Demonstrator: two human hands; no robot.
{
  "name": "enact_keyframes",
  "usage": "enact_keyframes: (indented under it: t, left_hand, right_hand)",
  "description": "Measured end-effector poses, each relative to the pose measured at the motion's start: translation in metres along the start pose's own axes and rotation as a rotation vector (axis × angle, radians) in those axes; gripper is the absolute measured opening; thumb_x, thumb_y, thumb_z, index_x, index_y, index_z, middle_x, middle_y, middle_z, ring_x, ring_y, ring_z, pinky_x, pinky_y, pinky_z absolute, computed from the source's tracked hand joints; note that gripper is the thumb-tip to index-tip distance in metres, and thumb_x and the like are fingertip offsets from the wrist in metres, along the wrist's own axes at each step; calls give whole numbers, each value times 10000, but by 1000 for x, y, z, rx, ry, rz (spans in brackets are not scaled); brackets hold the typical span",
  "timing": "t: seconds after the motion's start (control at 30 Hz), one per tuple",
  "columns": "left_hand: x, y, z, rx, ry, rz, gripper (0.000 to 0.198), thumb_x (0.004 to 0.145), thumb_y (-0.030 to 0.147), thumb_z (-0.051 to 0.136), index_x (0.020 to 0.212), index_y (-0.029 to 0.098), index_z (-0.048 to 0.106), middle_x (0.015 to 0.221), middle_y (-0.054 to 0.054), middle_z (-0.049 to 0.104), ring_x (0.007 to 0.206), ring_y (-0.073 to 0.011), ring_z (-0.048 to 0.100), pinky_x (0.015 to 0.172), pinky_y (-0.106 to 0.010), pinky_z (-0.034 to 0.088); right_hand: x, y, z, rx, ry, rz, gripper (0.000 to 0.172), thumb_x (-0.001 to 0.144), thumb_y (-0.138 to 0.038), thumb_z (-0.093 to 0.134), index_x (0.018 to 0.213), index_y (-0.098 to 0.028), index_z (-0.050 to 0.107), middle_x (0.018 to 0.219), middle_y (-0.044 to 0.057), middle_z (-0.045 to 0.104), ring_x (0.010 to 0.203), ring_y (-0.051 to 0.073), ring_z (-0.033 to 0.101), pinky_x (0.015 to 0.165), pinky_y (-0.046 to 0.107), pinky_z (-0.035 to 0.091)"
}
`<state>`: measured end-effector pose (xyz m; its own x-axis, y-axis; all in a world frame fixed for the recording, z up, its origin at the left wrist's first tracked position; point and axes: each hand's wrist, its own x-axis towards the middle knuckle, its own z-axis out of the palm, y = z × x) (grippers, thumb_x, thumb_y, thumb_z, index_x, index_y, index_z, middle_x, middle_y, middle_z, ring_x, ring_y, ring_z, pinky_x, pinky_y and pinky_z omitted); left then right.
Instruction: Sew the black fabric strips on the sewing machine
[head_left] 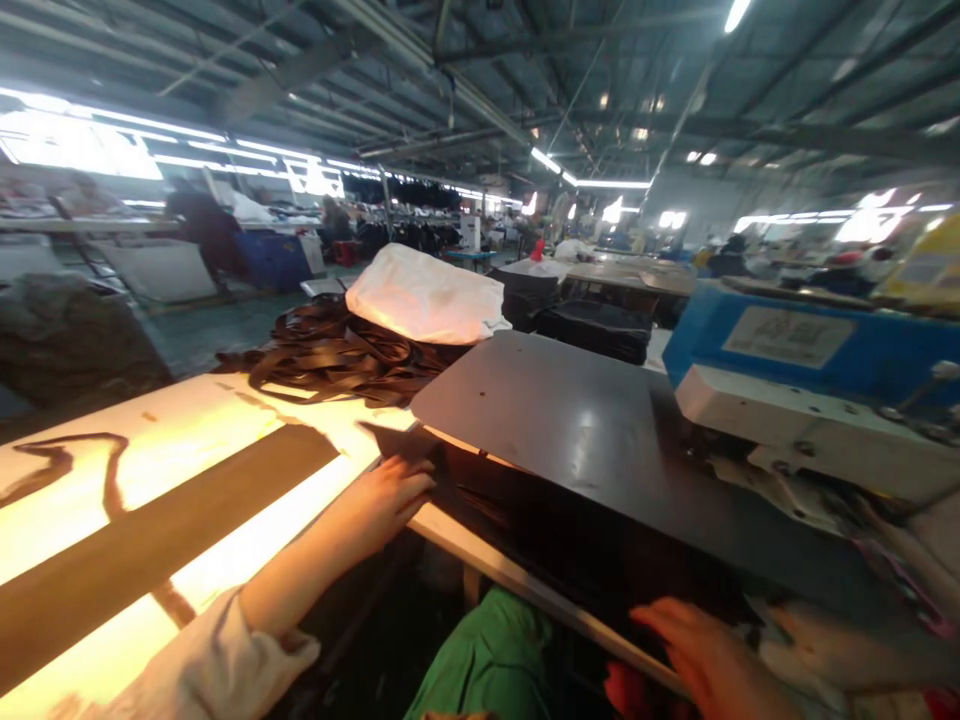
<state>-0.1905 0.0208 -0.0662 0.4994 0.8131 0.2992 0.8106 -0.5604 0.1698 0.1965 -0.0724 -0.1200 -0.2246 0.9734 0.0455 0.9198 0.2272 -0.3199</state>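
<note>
My left hand rests at the edge of a dark fabric piece that runs under a black metal plate; its fingers curl against the cloth, closed on its edge. A long dark strip lies across the brightly lit table to its left. My right hand sits low at the front edge, fingers stretched flat on dark material beneath the plate. A white sleeve covers my left forearm.
A blue and white machine stands at the right. A tangle of dark straps and a white bag lie at the back of the table. Black stacks sit beyond. Green cloth lies below the table edge. Other people work far off.
</note>
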Motion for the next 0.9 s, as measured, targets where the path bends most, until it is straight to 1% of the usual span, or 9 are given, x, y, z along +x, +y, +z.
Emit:
enact_keyframes:
  t: [0.1,0.17,0.23,0.37,0.47,0.53,0.63,0.77,0.9]
  left_hand:
    - [-12,-35,23,3,140,-26,248,849,253,383,932,186,607,1092,-81,553,1006,-202,513,874,-344,437]
    - [-11,-46,43,3,231,-67,257,855,243,379,977,177,596,1132,-90,532,1073,-208,474,923,-364,406]
    - [-3,-49,63,2,281,-109,265,854,212,380,1023,169,580,1176,-98,505,1134,-216,422,961,-387,369]
    - [18,-45,99,-32,156,-126,252,790,161,470,1009,152,595,1168,-116,515,1121,-229,439,944,-392,385]
    - [18,-48,108,-54,54,-128,303,736,193,551,1036,171,582,1131,-97,545,1047,-209,502,908,-348,419]
    - [8,-59,100,-31,17,-219,312,760,221,529,1070,202,559,1126,-66,549,1030,-179,511,902,-303,416]
    - [-20,-93,70,79,-37,-460,276,799,220,462,1059,213,553,1071,-55,563,971,-173,530,858,-292,425]
    - [-63,-144,25,259,-64,-731,293,748,163,461,1024,123,550,1053,-147,523,956,-304,502,769,-443,423]
    - [-81,-159,9,361,-136,-807,243,746,85,392,923,84,559,910,-125,524,853,-271,519,709,-378,424]
  right_hand:
    - [20,8,13,-281,242,-96,498,725,-68,314,1096,-268,580,1108,31,597,960,174,557,801,316,431]
    - [33,12,19,-434,385,-131,477,759,-72,320,1152,-231,539,1131,45,581,958,197,549,807,348,421]
    - [44,19,26,-552,455,-123,440,780,-94,351,1158,-223,534,1069,58,608,880,212,569,768,365,427]
    - [60,46,52,-675,453,-23,354,798,-151,380,1066,-221,599,905,79,654,745,220,589,714,380,433]
    - [63,75,82,-647,397,-6,362,807,-183,326,996,-212,633,1009,94,633,857,251,582,741,414,430]
    - [61,93,98,-606,311,-109,452,779,-109,255,970,-243,643,1126,70,584,980,263,542,752,435,424]
    - [55,111,109,-570,261,-184,514,733,-52,235,980,-245,642,1188,68,543,1063,268,495,788,444,408]
    - [54,114,108,-523,259,-175,496,732,-69,239,983,-223,639,1196,90,532,1073,281,485,815,457,398]
    - [56,108,105,-475,275,-171,487,762,-102,213,979,-210,635,1174,96,548,1051,275,501,820,455,405]
